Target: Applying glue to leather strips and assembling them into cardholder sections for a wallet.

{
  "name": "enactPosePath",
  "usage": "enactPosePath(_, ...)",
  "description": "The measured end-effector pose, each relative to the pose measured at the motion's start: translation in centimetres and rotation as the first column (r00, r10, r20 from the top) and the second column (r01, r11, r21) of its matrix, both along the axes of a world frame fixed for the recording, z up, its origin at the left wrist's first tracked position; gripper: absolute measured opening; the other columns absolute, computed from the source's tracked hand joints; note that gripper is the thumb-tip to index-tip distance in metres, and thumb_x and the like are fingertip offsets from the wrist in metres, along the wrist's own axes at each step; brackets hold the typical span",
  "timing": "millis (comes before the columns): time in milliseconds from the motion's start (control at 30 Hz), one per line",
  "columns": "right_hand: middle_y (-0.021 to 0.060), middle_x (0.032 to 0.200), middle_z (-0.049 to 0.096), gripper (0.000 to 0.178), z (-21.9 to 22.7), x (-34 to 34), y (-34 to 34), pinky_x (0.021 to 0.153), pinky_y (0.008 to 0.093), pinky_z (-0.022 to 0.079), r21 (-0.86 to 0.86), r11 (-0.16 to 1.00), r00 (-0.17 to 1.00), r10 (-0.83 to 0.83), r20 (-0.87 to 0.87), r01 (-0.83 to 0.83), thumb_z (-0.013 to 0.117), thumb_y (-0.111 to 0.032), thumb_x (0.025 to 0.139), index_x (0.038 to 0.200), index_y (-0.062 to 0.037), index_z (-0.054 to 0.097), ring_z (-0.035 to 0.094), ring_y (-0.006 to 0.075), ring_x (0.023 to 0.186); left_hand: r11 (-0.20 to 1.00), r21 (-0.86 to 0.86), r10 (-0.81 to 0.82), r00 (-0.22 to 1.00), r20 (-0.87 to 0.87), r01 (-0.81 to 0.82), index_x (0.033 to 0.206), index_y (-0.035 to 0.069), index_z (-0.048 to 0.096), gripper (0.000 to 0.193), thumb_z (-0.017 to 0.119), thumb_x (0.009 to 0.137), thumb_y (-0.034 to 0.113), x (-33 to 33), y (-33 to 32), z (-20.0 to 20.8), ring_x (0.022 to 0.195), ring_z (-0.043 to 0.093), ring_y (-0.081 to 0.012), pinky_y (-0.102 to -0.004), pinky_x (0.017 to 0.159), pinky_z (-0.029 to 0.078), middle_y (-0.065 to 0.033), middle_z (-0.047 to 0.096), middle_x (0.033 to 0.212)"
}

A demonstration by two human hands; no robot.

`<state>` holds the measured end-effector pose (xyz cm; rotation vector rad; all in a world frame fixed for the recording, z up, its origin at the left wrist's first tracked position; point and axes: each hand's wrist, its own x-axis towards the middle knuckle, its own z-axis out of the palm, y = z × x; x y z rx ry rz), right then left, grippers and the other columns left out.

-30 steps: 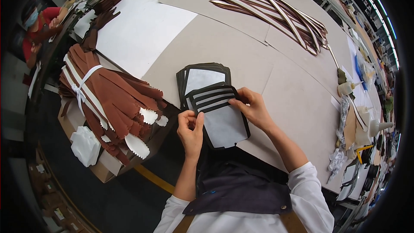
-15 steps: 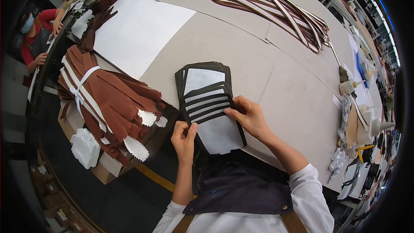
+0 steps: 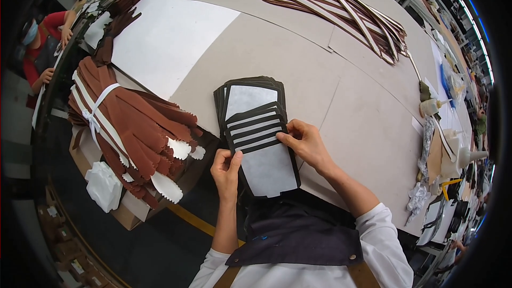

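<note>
Both my hands grip a dark-edged wallet panel (image 3: pixel 269 173) with pale grey lining and several stepped card-slot strips across its upper half. My left hand (image 3: pixel 226 173) pinches its left edge between thumb and fingers. On the opposite edge my right hand (image 3: pixel 303 141) is closed, its thumb lying on the front by the lower strips. The panel's lower end hangs past the table edge, over my apron. Just behind it, a stack of similar dark-edged panels (image 3: pixel 253 98) lies on the table, partly covered by the held one.
A tied bundle of brown leather strips (image 3: pixel 130 120) rests in a cardboard box (image 3: pixel 127 216) at left, beside crumpled white material (image 3: pixel 104 186). Brown and white strips (image 3: pixel 333 13) lie at the back of the table (image 3: pixel 368 122). Glue bottles (image 3: pixel 431 108) stand right. Another person (image 3: pixel 47 37) is far left.
The held panel has tilted slightly, its lower end shifting a little left and down. My hands keep nearly the same grip.
</note>
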<state>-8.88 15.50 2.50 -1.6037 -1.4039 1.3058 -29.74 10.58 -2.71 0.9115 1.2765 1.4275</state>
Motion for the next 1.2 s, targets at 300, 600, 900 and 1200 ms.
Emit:
enactPosePath(300, -0.0010, 0.067, 0.056, 0.024, 0.0, 0.0, 0.2, 0.048, 0.0220, 0.041, -0.019, 0.999, 0.999, 0.039, 0.007, -0.039, 0.070, -0.021, 0.089, 0.083, -0.0014, 0.059, 0.049, 0.0054, 0.059, 1.000, 0.028, 0.008, 0.999, 0.042, -0.009, 0.080, 0.005, 0.051, 0.019, 0.066, 0.090, 0.009, 0.2, -0.1, -0.5, 0.070, 0.037, -0.0033, -0.0202, 0.064, 0.032, 0.0060, 0.042, 0.078)
enactPosePath(600, 0.0005, 0.068, 0.057, 0.024, 1.3, 0.2, 1.7, 0.048, 0.0236, 0.043, -0.098, 0.992, 0.996, 0.083, 0.013, -0.081, 0.071, -0.022, 0.088, 0.086, -0.0002, 0.060, 0.051, 0.0072, 0.059, 0.999, 0.032, 0.015, 0.999, 0.042, -0.016, 0.080, 0.006, 0.050, 0.020, 0.067, 0.090, 0.010, 0.3, -0.1, -0.8, 0.069, 0.035, -0.0024, -0.0192, 0.062, 0.031, 0.0068, 0.042, 0.077)
enactPosePath(900, 0.0014, 0.082, 0.060, 0.019, 1.3, -0.9, 3.3, 0.064, 0.0244, 0.045, 0.235, 0.972, 0.998, -0.016, 0.064, 0.000, 0.069, -0.016, 0.087, 0.095, -0.0008, 0.061, 0.053, 0.0073, 0.076, 1.000, 0.005, 0.029, 0.999, 0.036, -0.029, 0.078, 0.005, 0.048, 0.023, 0.067, 0.089, 0.008, 0.4, -0.2, -1.2, 0.070, 0.035, -0.0028, -0.0193, 0.062, 0.031, 0.0065, 0.040, 0.078)
enactPosePath(1200, 0.0039, 0.073, 0.062, 0.024, 2.1, -0.6, 1.3, 0.058, 0.0257, 0.045, 0.027, 1.000, 1.000, 0.005, -0.030, -0.004, 0.074, -0.016, 0.084, 0.090, 0.0039, 0.061, 0.054, 0.0081, 0.066, 0.997, 0.039, 0.068, 0.997, 0.020, -0.069, 0.082, 0.001, 0.054, 0.018, 0.070, 0.087, 0.009, 0.6, -0.3, -1.2, 0.078, 0.044, -0.0060, -0.0204, 0.067, 0.037, 0.0003, 0.048, 0.095)
